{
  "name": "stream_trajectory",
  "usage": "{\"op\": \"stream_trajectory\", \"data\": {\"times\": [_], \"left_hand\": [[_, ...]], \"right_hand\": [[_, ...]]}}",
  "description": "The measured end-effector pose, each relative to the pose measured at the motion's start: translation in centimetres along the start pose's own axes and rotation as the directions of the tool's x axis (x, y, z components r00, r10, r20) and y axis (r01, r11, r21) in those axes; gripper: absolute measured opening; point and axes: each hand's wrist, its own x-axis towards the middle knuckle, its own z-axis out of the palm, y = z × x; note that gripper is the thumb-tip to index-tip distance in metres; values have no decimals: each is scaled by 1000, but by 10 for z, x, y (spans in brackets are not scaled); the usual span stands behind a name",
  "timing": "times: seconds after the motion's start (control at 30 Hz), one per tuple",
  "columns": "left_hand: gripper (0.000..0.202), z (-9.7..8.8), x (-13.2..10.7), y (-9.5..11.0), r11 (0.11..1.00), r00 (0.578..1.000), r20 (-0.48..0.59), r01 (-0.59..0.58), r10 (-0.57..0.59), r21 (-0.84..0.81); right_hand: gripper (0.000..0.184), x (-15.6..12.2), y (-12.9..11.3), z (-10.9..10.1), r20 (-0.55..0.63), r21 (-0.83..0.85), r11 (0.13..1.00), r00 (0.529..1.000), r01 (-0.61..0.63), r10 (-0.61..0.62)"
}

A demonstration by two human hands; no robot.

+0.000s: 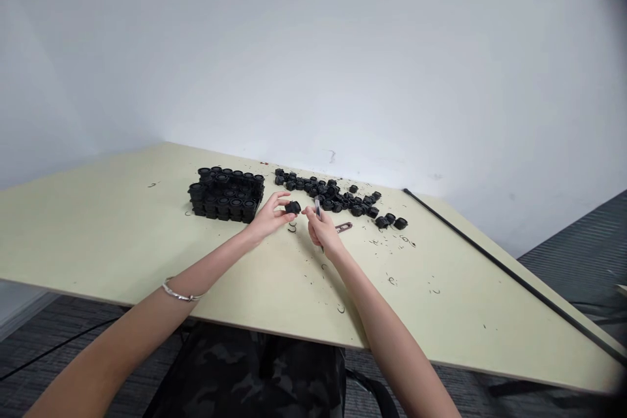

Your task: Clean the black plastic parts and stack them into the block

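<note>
My left hand (pixel 268 217) pinches a small black plastic part (pixel 292 208) between thumb and fingers, just above the table. Close to its right, my right hand (pixel 322 232) is wrapped round a slim knife (pixel 318 208) whose silvery blade end points up and away from me. The blade and the part are apart. Left of my left hand stands a stacked block of similar black parts (pixel 228 199), with a gap in its top layer. Loose black parts (pixel 328 192) lie scattered behind both hands. A brown slotted tool (pixel 344 227) lies beside my right hand, partly hidden.
Thin black shavings (pixel 392 281) are strewn over the pale yellow table (pixel 274 300). A long black strip (pixel 490 255) runs along the table's right side. Behind stands a white wall (pixel 313 65); a dark ribbed surface (pixel 582 261) is at the far right.
</note>
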Motion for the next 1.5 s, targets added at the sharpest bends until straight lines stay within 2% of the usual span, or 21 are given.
{"op": "stream_trajectory", "data": {"times": [0.1, 0.23, 0.37, 0.47, 0.7, 0.97, 1.5], "left_hand": [[50, 0, -1, 0, 998, 999, 37, 6, -4, -63], [44, -2, 0, -3, 989, 999, 43, 32, -26, -147], [43, -6, 2, -6, 966, 996, 14, 90, -90, -241], [37, -9, 3, -8, 942, 990, 53, 143, -133, -304], [40, -7, 5, -10, 918, 977, 142, 198, -158, -343], [32, -8, 5, -11, 911, 976, 147, 205, -162, -357], [31, -7, 5, -11, 913, 980, 141, 185, -142, -363]], "right_hand": [[46, 0, 0, -1, -53, -68, 998, 999, -17, 13], [49, 2, 2, -3, -58, -94, 996, 998, 8, -13], [44, 5, 7, -3, -56, -159, 980, 990, 121, -131], [35, 5, 8, -3, -68, -215, 954, 972, 207, -226], [35, -4, 3, 1, -79, -443, 815, 889, 374, -451], [36, -6, 5, 1, -54, -593, 736, 896, 326, -441], [36, -8, 5, 3, -39, -624, 716, 903, 313, -428]]}}
